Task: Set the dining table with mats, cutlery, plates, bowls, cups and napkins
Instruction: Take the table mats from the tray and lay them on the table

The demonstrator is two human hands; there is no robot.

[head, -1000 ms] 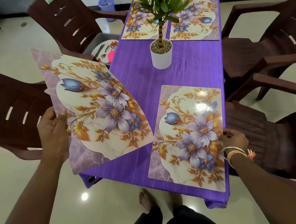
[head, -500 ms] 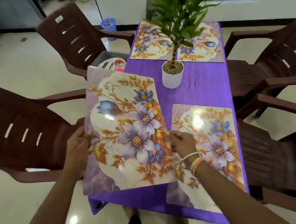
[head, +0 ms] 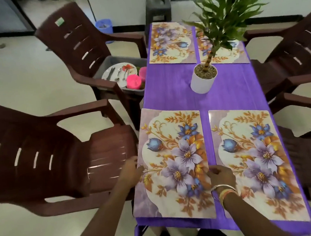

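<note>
Four floral mats are down on the purple-covered table [head: 168,90], and both hands are on one of them. The near-left mat [head: 176,160] lies flat at the table's near left corner, with a hand at each long edge. The left hand [head: 130,170] is at the mat's left edge, about halfway along, fingertips touching the rim. It is blurred, so I cannot tell whether it pinches the edge or only touches it. The right hand [head: 220,174] is on the opposite side, in the strip of cloth between this mat and the near-right mat [head: 255,160]. Its fingers are curled and nipping the near-left mat's right edge, with bangles [head: 222,188] on the wrist.

The near-right mat lies flat just beside it, the two side by side but not touching. At the far end are the far-left mat [head: 170,42] and the far-right mat [head: 241,55], the latter partly behind the potted plant [head: 203,77] standing mid-table.

On the seat of the far-left chair [head: 73,39] sits a grey tub [head: 117,58]. It holds a plate [head: 110,71], cutlery [head: 119,75] and pink cups [head: 133,81], well away from both hands.
</note>
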